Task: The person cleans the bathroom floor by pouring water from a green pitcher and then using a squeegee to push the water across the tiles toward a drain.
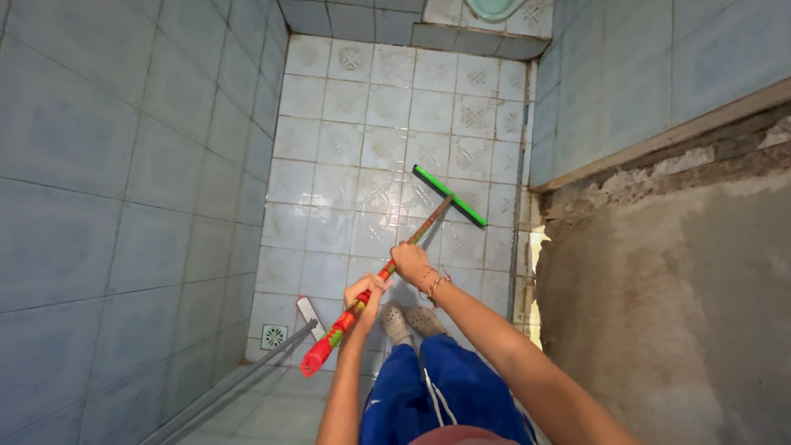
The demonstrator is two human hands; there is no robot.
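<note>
While two hands, left hand [365,290], right hand [411,260], grip one squeegee [449,196], tiled floor [362,148]

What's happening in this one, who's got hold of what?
A person stands in a narrow tiled room and holds a floor squeegee with both hands. The right hand grips the handle further down, the left hand grips it nearer the red end. The green blade rests on the wet-looking tiled floor ahead of the person's grey clogs. A floor drain sits by the left wall, with a second long-handled tool leaning near it.
</note>
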